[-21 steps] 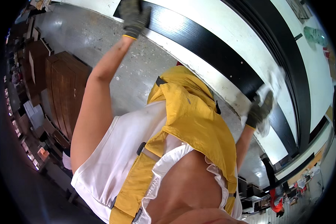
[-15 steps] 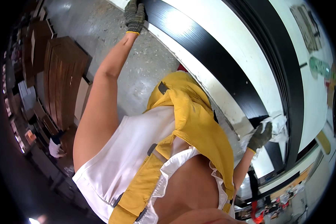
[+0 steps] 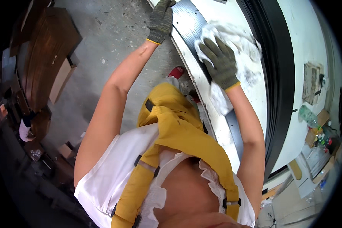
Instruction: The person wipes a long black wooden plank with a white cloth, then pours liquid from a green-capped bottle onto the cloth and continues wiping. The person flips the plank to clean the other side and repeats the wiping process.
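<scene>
A long white panel (image 3: 230, 11) with a shiny black wood-grain strip (image 3: 190, 22) along it lies before me. Up at the panel's far left edge is my left hand (image 3: 161, 21) in a dark knit glove, its fingers close together and hooked at that edge; the tips are partly cut off by the picture's top. My right hand (image 3: 221, 62), gloved the same way, holds a crumpled white cloth (image 3: 245, 49) palm down against the panel. Its fingers spread over the cloth, which bears grey smudges and covers part of the strip.
Thick black ribbed edging (image 3: 279, 76) runs along the panel's right. Beyond it, a white surface carries a grey-white block (image 3: 312, 83) and a green plastic bottle (image 3: 308, 116). Brown wooden furniture (image 3: 45, 57) stands left on the grey concrete floor (image 3: 106, 41). Another person (image 3: 26, 131) is far left.
My right hand has moved far up and left along the panel with the cloth, which now lies spread wider. My left hand stays at the panel's edge. The view has shifted.
</scene>
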Tool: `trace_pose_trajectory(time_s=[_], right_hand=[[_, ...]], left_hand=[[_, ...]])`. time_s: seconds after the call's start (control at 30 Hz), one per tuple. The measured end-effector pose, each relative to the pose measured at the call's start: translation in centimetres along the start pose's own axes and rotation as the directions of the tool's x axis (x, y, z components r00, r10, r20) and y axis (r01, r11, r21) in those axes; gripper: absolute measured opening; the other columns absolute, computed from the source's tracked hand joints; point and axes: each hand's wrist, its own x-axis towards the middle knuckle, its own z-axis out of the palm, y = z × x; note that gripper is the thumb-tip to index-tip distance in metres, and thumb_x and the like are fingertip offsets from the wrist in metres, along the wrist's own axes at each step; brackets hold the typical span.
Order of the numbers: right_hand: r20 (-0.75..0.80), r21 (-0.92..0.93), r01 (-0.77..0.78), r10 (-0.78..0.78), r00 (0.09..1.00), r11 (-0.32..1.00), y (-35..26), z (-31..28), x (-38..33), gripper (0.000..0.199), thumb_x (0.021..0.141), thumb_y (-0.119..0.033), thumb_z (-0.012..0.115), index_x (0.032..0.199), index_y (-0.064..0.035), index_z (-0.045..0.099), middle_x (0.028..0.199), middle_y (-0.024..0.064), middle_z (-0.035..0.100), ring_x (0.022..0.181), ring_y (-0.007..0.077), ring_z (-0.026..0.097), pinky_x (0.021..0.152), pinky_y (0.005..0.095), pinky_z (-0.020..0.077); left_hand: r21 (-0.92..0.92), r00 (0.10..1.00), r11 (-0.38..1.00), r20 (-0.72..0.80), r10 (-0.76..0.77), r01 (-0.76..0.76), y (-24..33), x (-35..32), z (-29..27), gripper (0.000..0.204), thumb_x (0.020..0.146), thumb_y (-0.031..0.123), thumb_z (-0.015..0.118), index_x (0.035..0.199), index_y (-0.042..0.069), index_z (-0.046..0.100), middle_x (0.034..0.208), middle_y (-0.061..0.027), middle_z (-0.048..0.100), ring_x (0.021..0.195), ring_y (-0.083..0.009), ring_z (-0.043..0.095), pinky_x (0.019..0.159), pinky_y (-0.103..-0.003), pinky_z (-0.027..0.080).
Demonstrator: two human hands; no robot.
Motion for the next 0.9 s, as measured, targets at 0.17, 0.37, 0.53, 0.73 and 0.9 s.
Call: trace_pose_trajectory(time_s=[0.17, 0.37, 0.53, 0.73, 0.9], right_hand=[[-0.034, -0.168, 0.057, -0.064, 0.997, 0.984, 4.7, 4.8, 11.5, 0.044, 0.09, -0.034, 0.062, 0.133, -0.0282, 0.06, 0.138, -0.0003, 0.058, 0.129, 0.0274, 0.05, 0.105, 0.0445, 0.0384], [-0.05, -0.271, 0.008, -0.023, 0.999, 0.962, 5.3, 6.8, 16.7, 0.044, 0.092, -0.032, 0.061, 0.134, -0.0202, 0.06, 0.14, 0.0074, 0.057, 0.126, 0.036, 0.052, 0.103, 0.0463, 0.0436], [-0.007, -0.196, -0.079, 0.079, 0.997, 0.977, 2.1, 3.2, 7.4, 0.052, 0.09, -0.028, 0.06, 0.141, -0.0186, 0.055, 0.147, 0.0078, 0.051, 0.133, 0.0365, 0.045, 0.107, 0.0466, 0.0366], [0.042, -0.272, -0.058, 0.072, 0.996, 0.961, 2.4, 2.6, 7.4, 0.048, 0.09, -0.028, 0.061, 0.137, -0.0194, 0.058, 0.145, 0.006, 0.052, 0.127, 0.0359, 0.049, 0.103, 0.0478, 0.0387], [0.044, -0.328, -0.061, 0.08, 0.996, 0.943, 4.4, 6.7, 14.7, 0.044, 0.091, -0.03, 0.06, 0.134, -0.0198, 0.059, 0.137, 0.005, 0.058, 0.118, 0.0338, 0.056, 0.098, 0.0493, 0.0428]], left_hand=[[-0.069, 0.996, 0.993, -0.013, 0.093, -0.094, 1.0, 1.4, 3.1, 0.055, 0.091, -0.008, 0.04, 0.145, 0.002, 0.046, 0.134, -0.0181, 0.059, 0.115, -0.0244, 0.065, 0.097, -0.035, 0.05], [0.278, 0.946, 0.918, -0.078, 0.315, -0.283, 0.1, 2.5, 4.1, 0.055, 0.086, 0.0, 0.045, 0.141, 0.004, 0.052, 0.133, -0.0189, 0.06, 0.118, -0.034, 0.06, 0.105, -0.046, 0.045], [0.371, 0.905, 0.846, -0.033, 0.425, -0.384, 0.3, 2.5, 1.5, 0.061, 0.078, 0.004, 0.055, 0.138, 0.012, 0.055, 0.138, -0.0132, 0.057, 0.128, -0.0316, 0.053, 0.115, -0.049, 0.032], [0.494, 0.905, 0.796, -0.04, 0.423, -0.35, -0.6, 2.3, 1.5, 0.057, 0.083, 0.003, 0.047, 0.14, 0.007, 0.053, 0.135, -0.0142, 0.06, 0.125, -0.03, 0.056, 0.114, -0.049, 0.033], [0.45, 0.911, 0.811, 0.018, 0.411, -0.375, -1.0, 1.6, 1.6, 0.057, 0.084, 0.005, 0.045, 0.14, 0.008, 0.054, 0.139, -0.0126, 0.057, 0.129, -0.0299, 0.053, 0.117, -0.05, 0.029]])
